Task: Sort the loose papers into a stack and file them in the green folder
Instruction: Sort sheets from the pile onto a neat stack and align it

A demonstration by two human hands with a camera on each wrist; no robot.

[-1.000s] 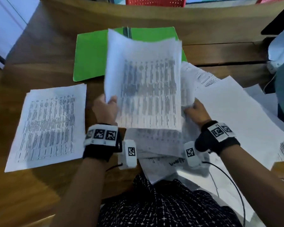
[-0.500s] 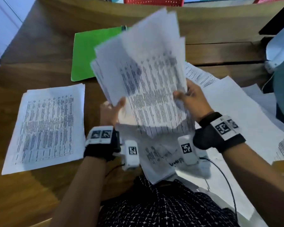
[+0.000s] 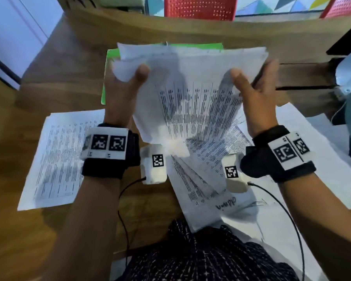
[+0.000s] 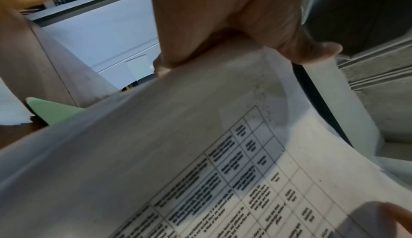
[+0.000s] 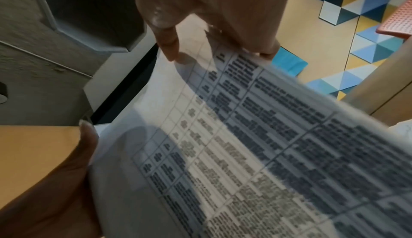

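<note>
Both hands hold a sheaf of printed papers (image 3: 190,102) up above the table, in front of the green folder (image 3: 109,78), which shows only as a strip at the left and along the top. My left hand (image 3: 126,94) grips the sheaf's left edge, thumb on the front. My right hand (image 3: 255,98) grips the right edge the same way. In the left wrist view fingers (image 4: 223,21) curl behind the sheet (image 4: 200,153), with a folder corner (image 4: 51,111) beyond. The right wrist view shows the thumb (image 5: 84,145) on the printed table page (image 5: 245,136).
One printed sheet (image 3: 55,159) lies flat on the wooden table (image 3: 18,240) at the left. More loose sheets (image 3: 207,199) fan out below the hands and spread to the right (image 3: 316,151). A raised wooden ledge (image 3: 170,27) backs the table; red chairs (image 3: 199,7) stand behind it.
The right hand left the loose pile and took the sheaf's right edge. Both hands lifted the sheaf higher and farther out, over the green folder; its top has fanned wider.
</note>
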